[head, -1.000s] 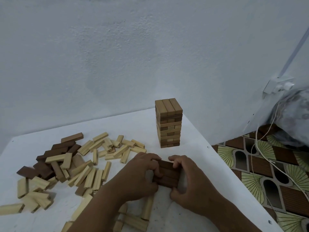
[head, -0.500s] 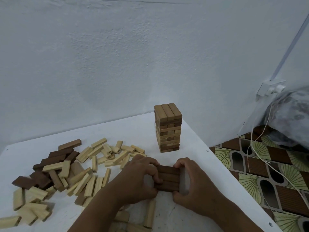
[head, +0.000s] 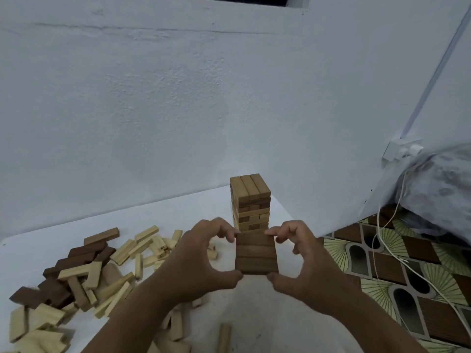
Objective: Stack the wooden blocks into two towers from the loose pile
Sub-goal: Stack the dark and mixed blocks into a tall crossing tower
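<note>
Your left hand point(head: 201, 261) and your right hand point(head: 300, 263) together grip a flat set of three dark blocks point(head: 256, 253) lying side by side, fingertips on the far edge and thumbs on the near edge. You hold the set above the white table point(head: 163, 212), in front of the one tower point(head: 251, 202) that stands at the far right of the table. That tower has three pale blocks across its top layer; its lower layers mix pale and darker wood, and your hands hide its base, so the number of layers cannot be told.

The loose pile point(head: 89, 271) spreads over the left and near part of the table, well apart from the tower. It holds many pale blocks and roughly eight dark ones, though they overlap too much for an exact count. A single pale block point(head: 224, 337) lies apart near the bottom edge. To the right, off the table, two white cables point(head: 390, 248) run down over a patterned floor point(head: 407, 276).
</note>
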Available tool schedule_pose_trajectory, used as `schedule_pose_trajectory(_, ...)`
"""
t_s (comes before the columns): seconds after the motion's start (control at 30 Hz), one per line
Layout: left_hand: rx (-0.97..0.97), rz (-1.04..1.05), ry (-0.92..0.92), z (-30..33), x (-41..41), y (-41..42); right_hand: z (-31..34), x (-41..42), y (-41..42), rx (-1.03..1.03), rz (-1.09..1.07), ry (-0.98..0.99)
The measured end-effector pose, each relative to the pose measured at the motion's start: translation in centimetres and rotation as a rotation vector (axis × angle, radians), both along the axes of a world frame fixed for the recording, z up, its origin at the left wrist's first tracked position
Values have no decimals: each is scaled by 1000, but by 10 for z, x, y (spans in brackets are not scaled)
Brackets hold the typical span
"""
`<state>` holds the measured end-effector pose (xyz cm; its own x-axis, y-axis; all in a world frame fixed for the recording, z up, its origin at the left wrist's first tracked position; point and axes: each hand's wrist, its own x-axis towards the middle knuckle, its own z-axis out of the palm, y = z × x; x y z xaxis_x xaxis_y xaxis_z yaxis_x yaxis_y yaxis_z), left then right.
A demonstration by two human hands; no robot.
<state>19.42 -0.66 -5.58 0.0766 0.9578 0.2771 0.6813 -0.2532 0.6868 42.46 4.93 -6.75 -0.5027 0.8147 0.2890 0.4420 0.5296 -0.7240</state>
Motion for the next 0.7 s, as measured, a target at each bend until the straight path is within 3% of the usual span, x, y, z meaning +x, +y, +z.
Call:
schedule_pose_trajectory(0.27,143,125,-219,57,6,18,73,-7,35,8,80,93)
schedule_pose_trajectory(0.7,59,265,-245,64,2,74,99,-29,108,-117,161,-29)
